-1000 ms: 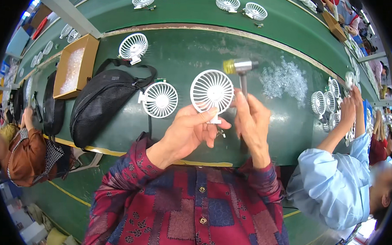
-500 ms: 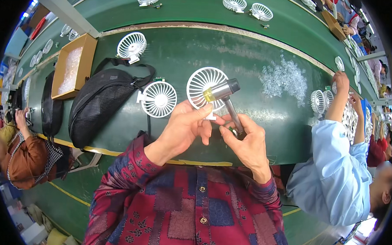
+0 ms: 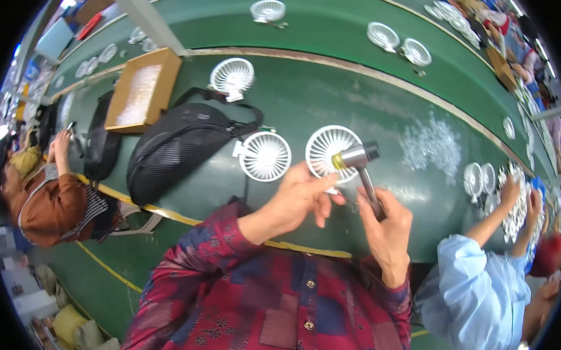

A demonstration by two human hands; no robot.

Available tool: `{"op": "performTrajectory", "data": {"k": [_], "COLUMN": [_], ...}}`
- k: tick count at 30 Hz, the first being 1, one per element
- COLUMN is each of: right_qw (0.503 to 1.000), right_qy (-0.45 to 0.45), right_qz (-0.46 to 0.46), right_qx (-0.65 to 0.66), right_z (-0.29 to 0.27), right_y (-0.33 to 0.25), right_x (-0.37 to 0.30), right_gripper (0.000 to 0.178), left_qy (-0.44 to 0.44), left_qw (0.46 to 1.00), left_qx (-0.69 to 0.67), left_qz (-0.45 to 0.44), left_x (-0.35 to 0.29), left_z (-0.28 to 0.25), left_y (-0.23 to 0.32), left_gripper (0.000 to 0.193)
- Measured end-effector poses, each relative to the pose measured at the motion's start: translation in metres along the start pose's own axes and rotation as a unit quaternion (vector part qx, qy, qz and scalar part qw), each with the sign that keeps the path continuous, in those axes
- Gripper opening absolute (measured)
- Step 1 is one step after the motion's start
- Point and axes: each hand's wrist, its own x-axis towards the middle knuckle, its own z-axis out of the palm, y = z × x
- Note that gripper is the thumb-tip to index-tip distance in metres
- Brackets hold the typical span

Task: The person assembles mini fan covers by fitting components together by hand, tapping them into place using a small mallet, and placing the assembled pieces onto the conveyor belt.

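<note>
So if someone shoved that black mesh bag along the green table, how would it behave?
The black mesh bag looks soft and slumped, so it would probably crumple and drag rather than slide cleanly. Its loose strap might snag the white fan grille lying just beyond it.

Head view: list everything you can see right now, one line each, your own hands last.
fan grille: one, white, held up over the table
hammer: one, metal head, dark handle, against the held grille
loose fan grilles: several, white, scattered on the table
table: one, green
bag: one, black mesh, left of centre
box: one, brown cardboard, far left
small parts pile: one, clear, right
co-workers: two, either side
left hand: holds the grille
right hand: grips the hammer
</note>
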Motion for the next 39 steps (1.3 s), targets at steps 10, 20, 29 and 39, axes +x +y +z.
{"op": "performTrajectory", "data": {"k": [10,20,29,39], "right_qw": [0.975,0.990,0.950,0.991], "right_qy": [-0.077,0.003,-0.043,0.055], "right_qz": [-0.145,0.029,0.226,-0.076], "right_qx": [-0.149,0.136,0.209,-0.097], "right_z": [0.024,0.004,0.011,0.003], "right_y": [-0.010,0.017,0.039,0.076], "right_x": [-0.005,0.013,0.045,0.024], "right_gripper": [0.033,0.012,0.020,0.026], "left_qy": [0.024,-0.064,0.030,0.047], "left_qw": [0.992,0.994,0.672,0.542], "left_qx": [-0.080,0.062,0.601,0.707], "left_qz": [-0.090,-0.069,0.432,0.452], "left_x": [0.002,-0.017,-0.014,0.003], "left_z": [-0.005,-0.010,-0.010,-0.009], "left_y": [-0.017,0.000,-0.018,-0.031], "left_gripper": [0.031,0.030,0.040,0.040]}}
